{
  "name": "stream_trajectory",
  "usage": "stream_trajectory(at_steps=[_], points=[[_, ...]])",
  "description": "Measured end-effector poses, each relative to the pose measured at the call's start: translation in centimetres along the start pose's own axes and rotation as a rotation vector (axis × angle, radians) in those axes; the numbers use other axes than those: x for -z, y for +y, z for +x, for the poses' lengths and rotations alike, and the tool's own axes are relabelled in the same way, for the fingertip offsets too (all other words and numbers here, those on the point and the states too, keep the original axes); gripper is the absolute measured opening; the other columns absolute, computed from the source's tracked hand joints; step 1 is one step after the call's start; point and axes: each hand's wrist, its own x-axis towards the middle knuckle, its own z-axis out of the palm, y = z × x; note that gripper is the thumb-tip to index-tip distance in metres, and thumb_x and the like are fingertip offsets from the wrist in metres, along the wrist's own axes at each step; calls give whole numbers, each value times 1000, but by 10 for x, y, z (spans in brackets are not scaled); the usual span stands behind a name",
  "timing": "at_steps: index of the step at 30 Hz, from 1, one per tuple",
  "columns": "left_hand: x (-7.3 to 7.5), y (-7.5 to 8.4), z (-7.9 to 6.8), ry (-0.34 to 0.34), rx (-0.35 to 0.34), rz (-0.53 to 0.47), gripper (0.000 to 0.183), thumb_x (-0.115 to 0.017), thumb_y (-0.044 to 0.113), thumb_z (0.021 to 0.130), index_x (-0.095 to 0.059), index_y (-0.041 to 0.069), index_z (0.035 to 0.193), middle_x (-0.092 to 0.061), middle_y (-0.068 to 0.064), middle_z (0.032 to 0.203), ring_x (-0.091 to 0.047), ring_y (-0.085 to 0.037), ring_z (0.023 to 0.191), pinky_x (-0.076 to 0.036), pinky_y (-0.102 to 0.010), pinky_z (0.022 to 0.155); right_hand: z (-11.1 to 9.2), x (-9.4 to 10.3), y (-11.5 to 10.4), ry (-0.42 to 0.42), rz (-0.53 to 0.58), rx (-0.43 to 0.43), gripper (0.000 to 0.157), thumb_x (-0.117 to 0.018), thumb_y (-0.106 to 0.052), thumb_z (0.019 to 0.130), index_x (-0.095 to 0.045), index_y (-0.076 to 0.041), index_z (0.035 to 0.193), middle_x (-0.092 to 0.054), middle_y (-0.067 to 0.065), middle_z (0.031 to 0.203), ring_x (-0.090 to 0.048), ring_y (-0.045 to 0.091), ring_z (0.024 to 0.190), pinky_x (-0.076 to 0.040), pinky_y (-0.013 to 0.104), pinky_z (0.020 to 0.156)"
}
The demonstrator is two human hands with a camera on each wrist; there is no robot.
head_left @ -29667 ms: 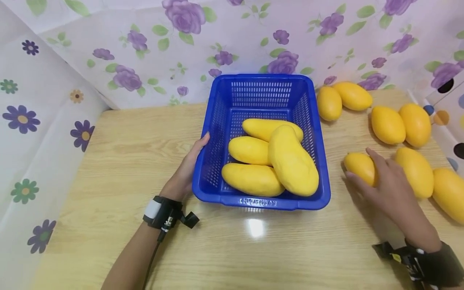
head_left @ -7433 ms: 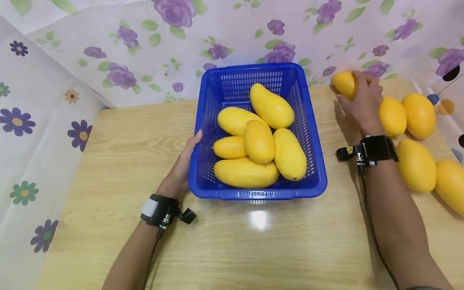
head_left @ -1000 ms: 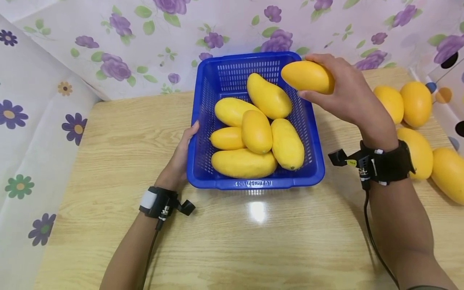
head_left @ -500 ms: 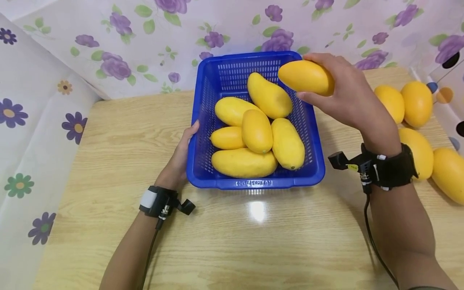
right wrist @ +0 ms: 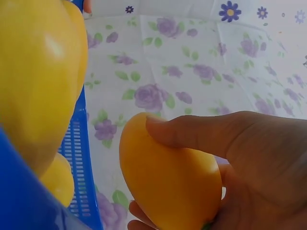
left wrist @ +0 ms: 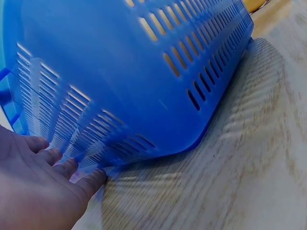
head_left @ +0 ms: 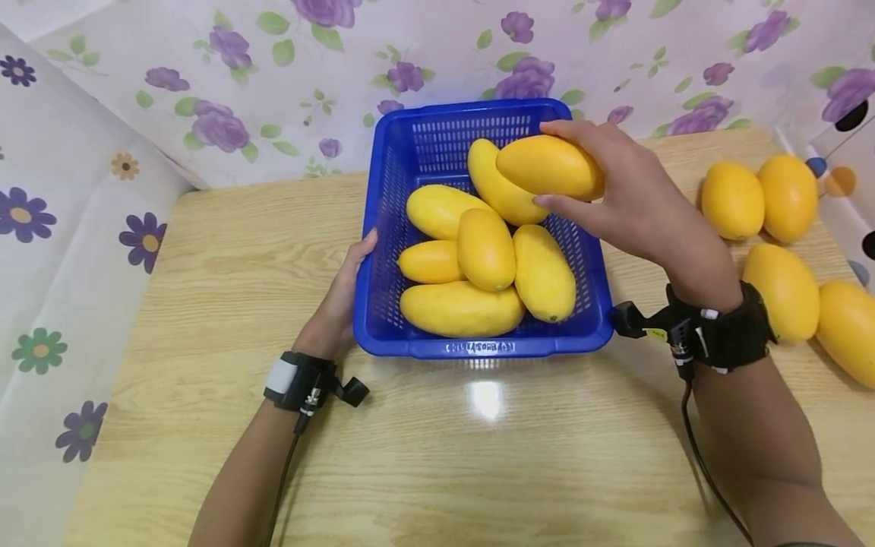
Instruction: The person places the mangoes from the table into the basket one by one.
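My right hand [head_left: 625,190] grips a yellow-orange mango [head_left: 547,167] over the back right part of the blue plastic basket [head_left: 481,348]. In the right wrist view the thumb presses on top of this mango [right wrist: 165,175], with fingertips showing beneath it. Several yellow mangoes [head_left: 461,310] lie in the basket, one [head_left: 487,249] resting on top of the others. At the basket's left side is my left hand [head_left: 342,296]. The left wrist view shows its extended fingers [left wrist: 67,167] against the slatted outer wall, low down near the table.
Several more mangoes [head_left: 782,292] lie on the wooden table [head_left: 437,456] to the right of the basket. Behind the basket hangs a sheet [head_left: 273,91] with purple flowers. Another flowered sheet [head_left: 61,289] borders the left side. Each wrist wears a black strap with a cable.
The right hand took the mango from the back right of the table, and within the last second carried it left over the basket. More mangoes fill the basket than earlier. The left hand stays put.
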Motion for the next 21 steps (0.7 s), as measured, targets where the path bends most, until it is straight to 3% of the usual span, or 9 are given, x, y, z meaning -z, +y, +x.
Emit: stream_trajectory(at_steps=[13,21], points=[[-1,1,0,3,8,-16,71,-33,59,100,-17,24,159,-37,-9,150,-44,-24,129,-41,-43,101,6,-7,5,-108,55,21,67,-70,-34,90,-45,-13,148,-52,12,135,-49,27,100,-43,43,82],[0,1,-2,7,3,-18,68,-32,57,101,-17,26,159,-36,-9,150,-43,-24,129,-41,-44,102,8,-11,11,-186,68,5,68,-68,-37,91,-43,-13,149,-53,11,126,-48,27,100,-41,43,84]])
